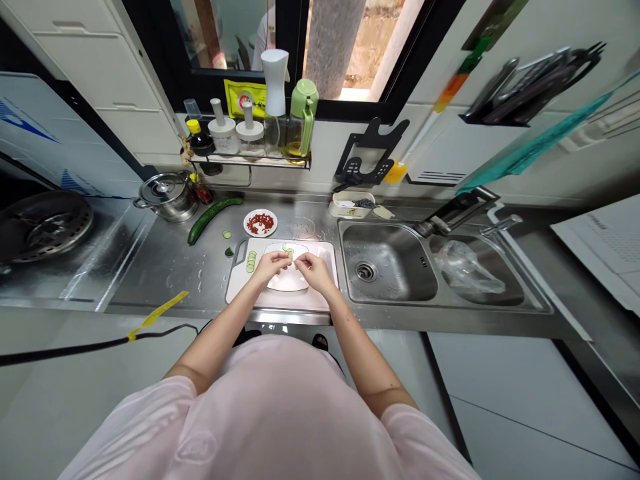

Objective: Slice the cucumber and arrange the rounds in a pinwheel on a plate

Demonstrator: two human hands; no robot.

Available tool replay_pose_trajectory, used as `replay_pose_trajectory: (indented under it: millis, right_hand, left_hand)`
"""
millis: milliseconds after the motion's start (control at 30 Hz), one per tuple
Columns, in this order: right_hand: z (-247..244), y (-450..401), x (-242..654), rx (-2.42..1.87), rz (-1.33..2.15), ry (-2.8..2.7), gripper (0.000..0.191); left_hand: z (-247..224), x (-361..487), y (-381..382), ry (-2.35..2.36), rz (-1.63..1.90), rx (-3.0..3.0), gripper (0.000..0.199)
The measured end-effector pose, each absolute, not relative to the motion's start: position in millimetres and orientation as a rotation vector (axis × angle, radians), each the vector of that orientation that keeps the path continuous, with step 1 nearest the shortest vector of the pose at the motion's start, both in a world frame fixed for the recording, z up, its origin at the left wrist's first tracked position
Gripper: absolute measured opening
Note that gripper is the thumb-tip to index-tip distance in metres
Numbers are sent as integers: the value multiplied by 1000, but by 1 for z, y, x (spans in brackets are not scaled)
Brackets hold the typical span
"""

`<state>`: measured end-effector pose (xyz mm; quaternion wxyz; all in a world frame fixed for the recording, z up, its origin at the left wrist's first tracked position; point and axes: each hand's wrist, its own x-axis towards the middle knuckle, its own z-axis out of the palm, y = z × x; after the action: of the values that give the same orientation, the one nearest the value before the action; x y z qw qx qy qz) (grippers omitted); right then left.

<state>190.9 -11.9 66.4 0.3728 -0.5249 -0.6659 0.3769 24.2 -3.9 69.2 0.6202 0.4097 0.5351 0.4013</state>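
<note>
Over a white plate (287, 284) on the cutting board (241, 293), both my hands are close together with fingertips pinched. My left hand (270, 265) grips a thin pale-green cucumber slice (291, 255) at its fingertips. Beside it, my right hand (314, 269) is closed, its thumb and forefinger near the same slice; what it pinches is too small to make out. Some cucumber slices lie at the plate's far edge, behind my fingers. A row of overlapping cucumber slices (251, 261) rests on the left part of the board.
Left of the board lie a long cucumber (213, 217), a cut end (229, 252) and a loose slice (227, 235). A small plate of chopped red pieces (261, 223) stands behind the board. The sink (390, 263) is at right, a lidded pot (167, 195) at the back left.
</note>
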Motion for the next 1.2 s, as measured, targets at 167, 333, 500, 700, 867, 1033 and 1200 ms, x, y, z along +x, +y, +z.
replay_pose_trajectory:
  millis: [167, 333, 500, 700, 867, 1033, 1200]
  right_hand:
    - [37, -2, 200, -1464, 953, -1708, 18]
    - [11, 7, 208, -1554, 930, -1746, 16]
    - [-6, 12, 212, -1647, 870, -1833, 16]
    - [-16, 14, 211, -1819, 737, -1923, 16]
    - [-19, 12, 209, -1893, 588, -2026, 18]
    - [-15, 7, 205, -1922, 438, -2103, 19]
    - [-14, -1, 205, -1909, 348, -2172, 23]
  left_hand:
    - [45, 37, 6, 1241, 898, 849, 35]
    - [17, 51, 17, 1248, 890, 792, 34]
    - [-6, 61, 29, 1320, 833, 774, 29]
    - [-17, 71, 40, 1422, 772, 829, 25]
    - [-17, 74, 47, 1633, 593, 1178, 14]
    - [-17, 74, 48, 1772, 498, 1578, 11]
    - [-11, 75, 40, 1777, 408, 1737, 21]
